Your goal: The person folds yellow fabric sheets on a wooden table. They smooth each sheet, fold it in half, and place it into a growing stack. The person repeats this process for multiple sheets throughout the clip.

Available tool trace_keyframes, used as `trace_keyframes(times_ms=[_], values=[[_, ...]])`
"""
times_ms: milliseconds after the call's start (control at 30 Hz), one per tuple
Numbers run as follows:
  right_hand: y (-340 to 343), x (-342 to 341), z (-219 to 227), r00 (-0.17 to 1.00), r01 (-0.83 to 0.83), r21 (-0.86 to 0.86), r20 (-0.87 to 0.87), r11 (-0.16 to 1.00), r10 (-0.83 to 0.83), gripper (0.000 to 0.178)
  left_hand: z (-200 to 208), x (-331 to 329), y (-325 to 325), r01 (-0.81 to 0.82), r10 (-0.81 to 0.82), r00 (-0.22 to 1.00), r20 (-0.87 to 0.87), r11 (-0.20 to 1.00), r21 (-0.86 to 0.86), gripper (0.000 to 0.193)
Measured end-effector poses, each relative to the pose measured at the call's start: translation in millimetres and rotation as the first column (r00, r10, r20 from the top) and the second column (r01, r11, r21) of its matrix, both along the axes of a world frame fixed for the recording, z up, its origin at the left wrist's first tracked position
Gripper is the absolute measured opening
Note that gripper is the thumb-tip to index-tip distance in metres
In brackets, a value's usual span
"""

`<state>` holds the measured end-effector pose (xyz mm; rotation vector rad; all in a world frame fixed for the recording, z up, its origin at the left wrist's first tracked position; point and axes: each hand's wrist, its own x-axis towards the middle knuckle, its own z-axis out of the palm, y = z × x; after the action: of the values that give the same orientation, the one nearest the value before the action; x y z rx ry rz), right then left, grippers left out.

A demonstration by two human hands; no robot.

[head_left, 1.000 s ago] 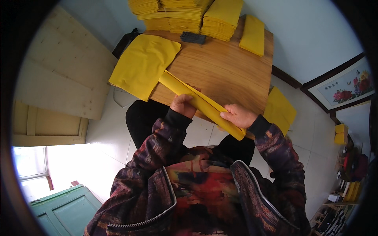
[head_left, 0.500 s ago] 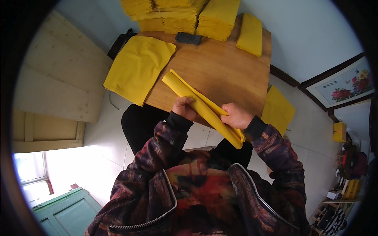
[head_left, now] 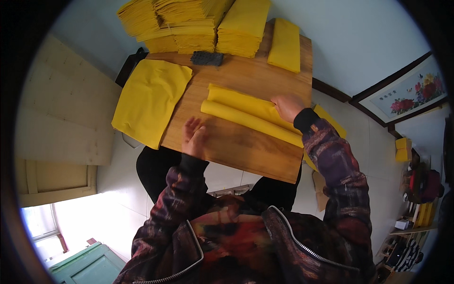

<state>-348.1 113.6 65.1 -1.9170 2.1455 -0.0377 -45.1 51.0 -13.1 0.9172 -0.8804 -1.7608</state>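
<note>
A partly rolled yellow cloth-like sheet (head_left: 250, 119) rests on the wooden table (head_left: 227, 146), its thick rolled edge facing me. My right hand (head_left: 287, 108) is closed on its upper right part, fingers curled over the far edge. Left of the roll, my left hand (head_left: 194, 137) hovers by the table's front edge, fingers apart and nothing in it. A flat, slightly creased yellow sheet (head_left: 149, 99) covers the table's left side and overhangs its edge.
Tall stacks of folded yellow sheets (head_left: 241, 28) fill the back of the table. One thinner folded pile (head_left: 285, 45) lies back right. A dark grey textured object (head_left: 207, 58) sits before the stacks. More yellow material (head_left: 331, 119) shows beyond the right edge. A framed flower picture (head_left: 402, 94) stands right.
The rolled sheet has come down onto the table and opened partly. My left hand has let go and moved left; my right hand has moved up, still gripping it.
</note>
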Motion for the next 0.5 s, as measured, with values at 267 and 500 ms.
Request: trace_keyframes(times_ms=[267,500], values=[[-30.1,-9.3,-3.5,0.992,-0.027,-0.001,-0.122,1.0,0.027,0.015,45.9,2.7,26.0,0.444,0.248,0.758,0.603,0.481,-0.756,0.038],[-50.6,-26.4,-11.3,0.997,0.031,-0.039,-0.064,0.999,-0.033,0.02,54.2,-12.8,37.4,0.694,0.259,0.644,0.72,0.199,-0.692,0.039]])
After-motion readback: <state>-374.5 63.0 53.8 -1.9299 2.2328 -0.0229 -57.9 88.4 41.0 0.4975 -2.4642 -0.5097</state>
